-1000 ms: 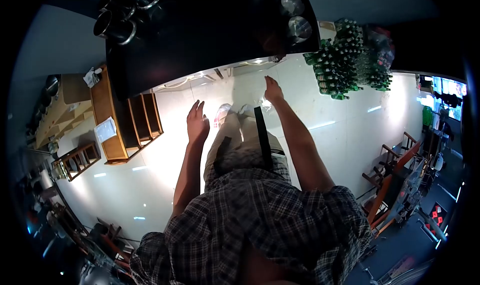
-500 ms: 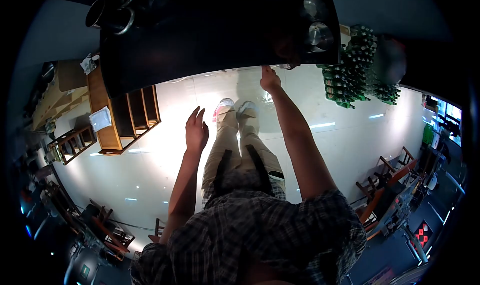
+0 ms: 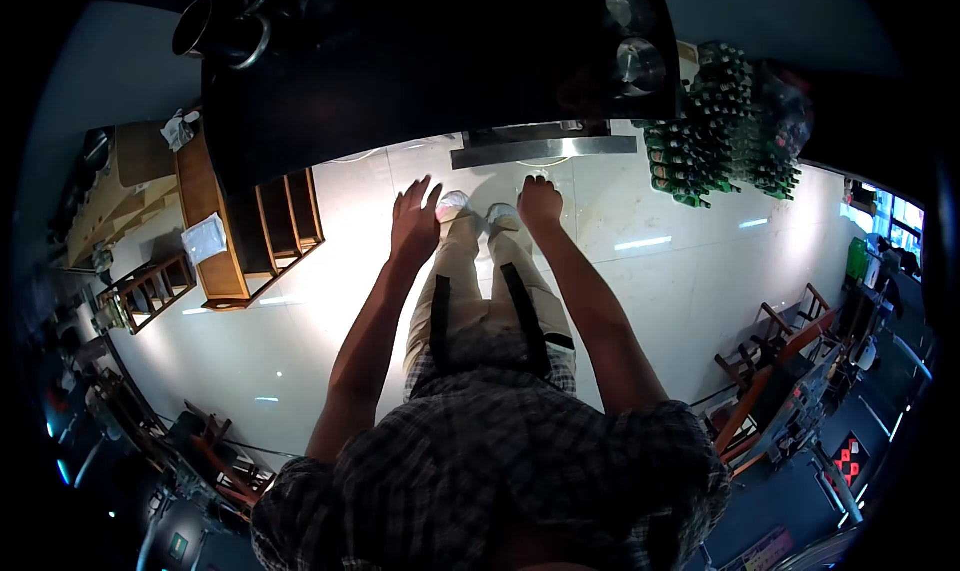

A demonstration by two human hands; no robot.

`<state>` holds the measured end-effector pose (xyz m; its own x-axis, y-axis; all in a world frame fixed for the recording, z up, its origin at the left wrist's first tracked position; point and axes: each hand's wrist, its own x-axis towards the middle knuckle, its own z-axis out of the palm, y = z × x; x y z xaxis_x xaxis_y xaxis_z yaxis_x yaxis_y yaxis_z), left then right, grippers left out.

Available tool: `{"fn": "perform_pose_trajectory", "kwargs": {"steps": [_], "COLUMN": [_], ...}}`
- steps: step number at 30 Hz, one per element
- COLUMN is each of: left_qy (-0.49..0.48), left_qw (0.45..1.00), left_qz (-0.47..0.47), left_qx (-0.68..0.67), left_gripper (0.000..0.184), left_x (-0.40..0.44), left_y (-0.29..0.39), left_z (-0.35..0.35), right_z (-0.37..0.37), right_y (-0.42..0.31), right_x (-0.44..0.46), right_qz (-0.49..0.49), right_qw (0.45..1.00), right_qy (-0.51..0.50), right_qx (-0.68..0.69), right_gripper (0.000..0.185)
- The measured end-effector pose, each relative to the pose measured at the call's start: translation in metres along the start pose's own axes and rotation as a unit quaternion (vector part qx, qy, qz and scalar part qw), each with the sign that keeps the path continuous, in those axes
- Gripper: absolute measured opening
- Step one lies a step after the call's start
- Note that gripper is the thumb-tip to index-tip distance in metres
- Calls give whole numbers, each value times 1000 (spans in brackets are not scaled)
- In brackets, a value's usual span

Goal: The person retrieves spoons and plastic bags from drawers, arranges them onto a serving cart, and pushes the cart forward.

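Note:
A drawer (image 3: 545, 153) with a long metallic front stands pulled out from under the dark counter (image 3: 420, 81). Just short of that front is my right hand (image 3: 540, 201), its fingers curled into a fist. A narrow gap shows between hand and drawer, and nothing is visible in the fist. My left hand (image 3: 415, 223) hangs in the air left of the drawer, fingers spread and holding nothing. Inside the drawer, the contents are too dark to make out.
Metal cups (image 3: 222, 33) stand on the counter's left, round clear items (image 3: 638, 66) on its right. Many green bottles (image 3: 690, 151) are massed at right. A wooden shelf unit (image 3: 228, 231) stands left, with chairs (image 3: 780, 361) behind at right. Pale floor lies underfoot.
The drawer has come out from under the counter. My right hand has drawn back towards my body from the counter edge. My left hand has moved forward and right.

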<state>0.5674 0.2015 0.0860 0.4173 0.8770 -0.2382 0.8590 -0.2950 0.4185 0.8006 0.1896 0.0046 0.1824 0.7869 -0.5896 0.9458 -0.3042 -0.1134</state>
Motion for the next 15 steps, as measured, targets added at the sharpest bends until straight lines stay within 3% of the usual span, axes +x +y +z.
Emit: {"fn": "perform_pose_trajectory", "kwargs": {"steps": [1,2,3,4,6,12,15], "left_qy": [-12,-21,-28,-36,-17,-4,-2], "left_qw": [1000,999,999,999,997,991,988], "left_qz": [2,3,10,17,42,-40,-38], "left_qx": [19,38,37,36,60,129,147], "left_gripper": [52,56,58,61,61,67,66], "left_x": [8,17,26,32,43,52,51], "left_y": [7,16,23,28,33,54,53], "left_z": [2,6,16,29,58,90,87], "right_z": [-15,-17,-19,-19,-16,-15,-15], "right_y": [-2,3,9,14,28,90,111], "right_x": [-12,-18,-22,-26,-13,21,23], "right_qz": [3,1,-68,-135,-150,-130,-146], "right_qw": [998,998,990,944,939,959,963], "right_qy": [-61,-59,124,300,305,241,212], "right_qx": [-3,-6,14,38,42,-75,-82], "right_gripper": [51,51,50,49,52,62,52]}}
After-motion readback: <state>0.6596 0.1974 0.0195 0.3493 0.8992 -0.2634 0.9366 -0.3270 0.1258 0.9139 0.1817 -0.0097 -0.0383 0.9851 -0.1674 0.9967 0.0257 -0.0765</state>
